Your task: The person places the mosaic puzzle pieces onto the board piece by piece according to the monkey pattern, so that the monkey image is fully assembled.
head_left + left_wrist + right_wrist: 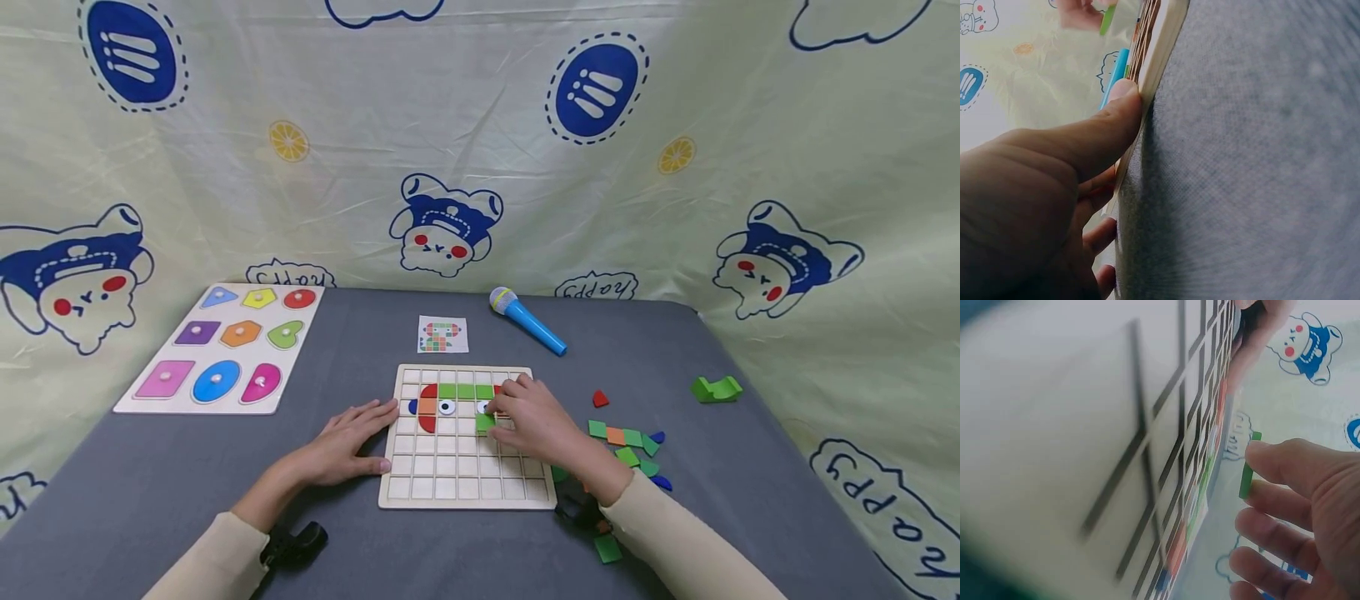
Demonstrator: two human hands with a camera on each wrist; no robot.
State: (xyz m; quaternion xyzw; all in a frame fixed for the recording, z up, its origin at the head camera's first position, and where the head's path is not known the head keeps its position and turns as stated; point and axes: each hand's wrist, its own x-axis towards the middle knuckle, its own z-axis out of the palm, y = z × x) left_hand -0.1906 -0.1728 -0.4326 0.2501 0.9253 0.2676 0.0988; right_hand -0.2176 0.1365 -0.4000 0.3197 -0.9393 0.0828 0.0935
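Observation:
My left hand [345,446] rests at the left edge of a wooden grid board [420,493], its fingers extended and its thumb touching the rim. Over the board's right half, my right hand [543,429] pinches a green square tile [1247,478] between thumb and index finger, held off the surface. Set in the upper rows of the grid are a line of green tiles [465,391], orange tiles [427,407], red rounded tiles [427,425], a blue piece [413,407] and an eye tile [447,407]. A second eye tile and a red piece are partly hidden behind the right fingers.
Loose tiles [615,436] lie to the board's right, some under the right forearm. Behind the board are a pattern card [442,335] and a blue toy microphone [532,325]. A shape puzzle board [202,400] lies at left, a green curved block [716,390] at far right.

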